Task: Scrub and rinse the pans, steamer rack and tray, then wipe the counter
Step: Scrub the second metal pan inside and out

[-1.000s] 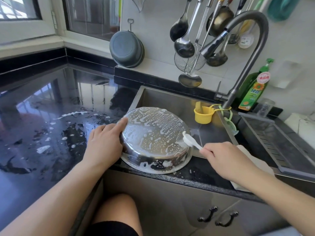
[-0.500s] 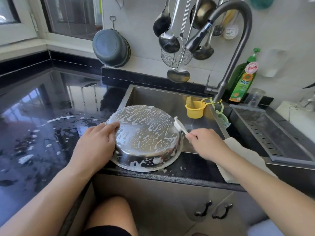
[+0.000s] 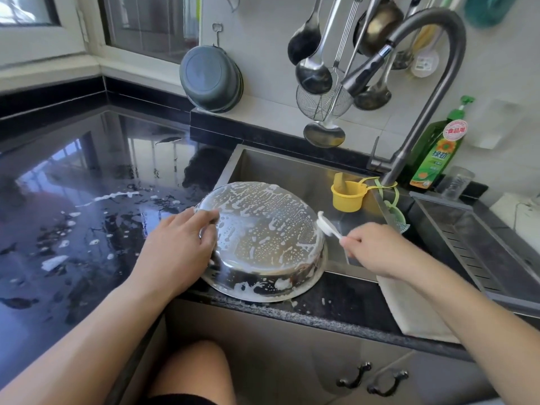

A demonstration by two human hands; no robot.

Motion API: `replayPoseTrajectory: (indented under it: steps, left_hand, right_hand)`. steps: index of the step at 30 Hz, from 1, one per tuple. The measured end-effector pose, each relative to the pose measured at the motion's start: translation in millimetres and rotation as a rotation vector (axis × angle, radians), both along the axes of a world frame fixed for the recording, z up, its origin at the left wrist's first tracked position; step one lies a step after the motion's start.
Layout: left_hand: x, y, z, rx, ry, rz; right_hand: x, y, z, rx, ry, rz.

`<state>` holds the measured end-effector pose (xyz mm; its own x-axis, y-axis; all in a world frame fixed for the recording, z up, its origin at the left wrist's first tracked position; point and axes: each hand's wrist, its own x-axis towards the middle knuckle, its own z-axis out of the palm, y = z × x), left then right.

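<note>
Head-worn view, looking forward and down, close over sink (image 3: 280, 168)

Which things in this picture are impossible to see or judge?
Head view only:
- Inside of the pan: it lies upside down.
- Brush handle: wrapped by the right hand.
- Sink floor and drain: behind the pan.
- Bottle small print: too small.
- Ladles' hooks: cut off by the top edge.
</note>
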<state>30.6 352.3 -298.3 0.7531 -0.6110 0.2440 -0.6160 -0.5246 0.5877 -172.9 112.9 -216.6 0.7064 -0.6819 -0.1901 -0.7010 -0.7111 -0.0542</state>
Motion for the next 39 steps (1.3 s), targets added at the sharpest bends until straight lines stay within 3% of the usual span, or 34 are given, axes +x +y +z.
replayPoseTrajectory:
  steps: [14,20,27,39]
  left_hand:
    - [-7,0,0,-0.03,0.03,0.004]
    - [-7,-1,-2,0.007,-0.016,0.026]
    - [-7,-2,-2,0.02,-0.025,0.022]
    - [-5,-2,-5,0.028,-0.039,0.01]
  right_hand:
    - [133,-19,37,-0.172,0.198,0.285]
    - [111,-23,52,-0.171,0.261,0.263]
    - [125,-14,27,-0.181,0.051,0.267]
    - [59,-32,18,-0.06,0.032,0.205]
